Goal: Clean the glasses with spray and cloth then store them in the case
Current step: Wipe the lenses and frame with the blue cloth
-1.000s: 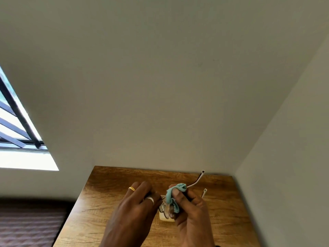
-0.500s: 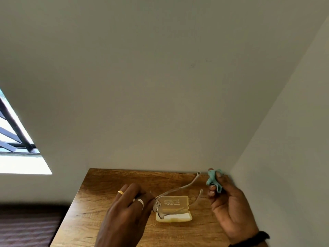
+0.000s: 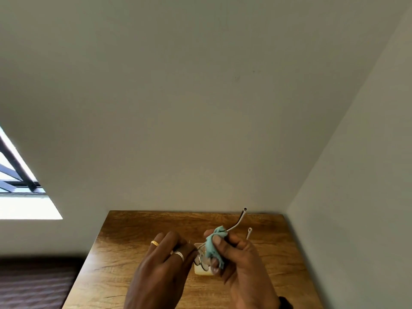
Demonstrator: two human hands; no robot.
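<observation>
Right hand (image 3: 242, 266): fingers and thumb curled round a teal cloth (image 3: 211, 247), bunched and pinched over one lens of the glasses (image 3: 236, 225). A black band (image 3: 286, 303) sits at the wrist.

Left hand (image 3: 160, 270): fingertips pinch the left end of the frame, narrow grip. It wears a gold ring (image 3: 154, 243) and a silver ring (image 3: 179, 256).

Glasses: held between both hands, above the near middle of the table (image 3: 124, 237). Both temples are unfolded and point far and right, past the right hand. The longer one ends in a dark tip over the table's far edge. The lenses are mostly hidden by cloth and fingers.

Case (image 3: 200, 272): pale yellow, lying on the table directly under the hands. Only a small corner shows between them; cannot tell whether it is open.

Table: brown wood grain, set into the corner of two plain pale walls, far edge and right edge against them.

Window (image 3: 20, 197): at the far left, bright, with dark bars.

Ribbed dark surface (image 3: 33, 284): near left, beside the table, lower than it.
</observation>
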